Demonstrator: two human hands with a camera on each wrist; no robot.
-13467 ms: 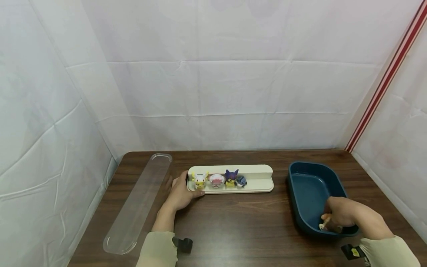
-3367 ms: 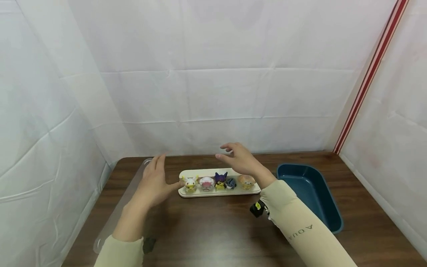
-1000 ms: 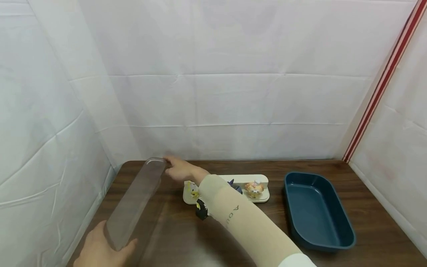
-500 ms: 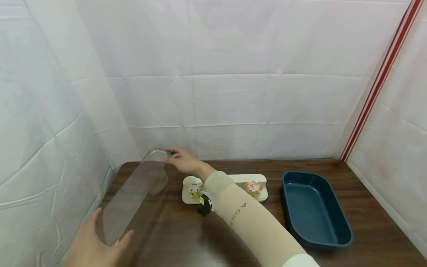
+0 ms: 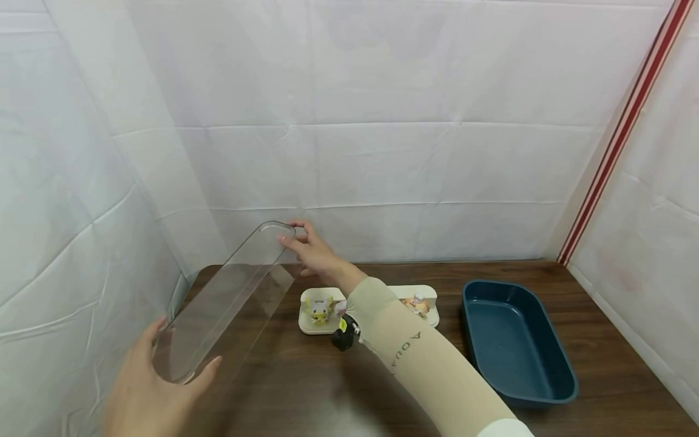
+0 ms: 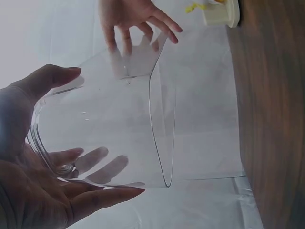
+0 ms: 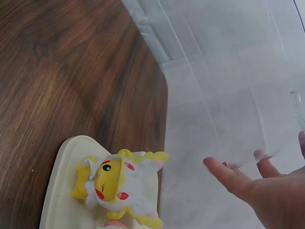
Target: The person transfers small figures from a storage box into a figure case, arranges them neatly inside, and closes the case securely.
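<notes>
— What have I got in the hands?

— I'm holding the clear lid (image 5: 229, 297) off the desk (image 5: 306, 388), tilted, left of the tray (image 5: 428, 294). My left hand (image 5: 147, 394) cups its near end, thumb and fingers curled round the rim. My right hand (image 5: 314, 252) touches the far end with straight fingers.

— And the tray?

— It's on the desk with the figures (image 5: 319, 308) on it, the blue bin (image 5: 516, 340) to its right.
</notes>
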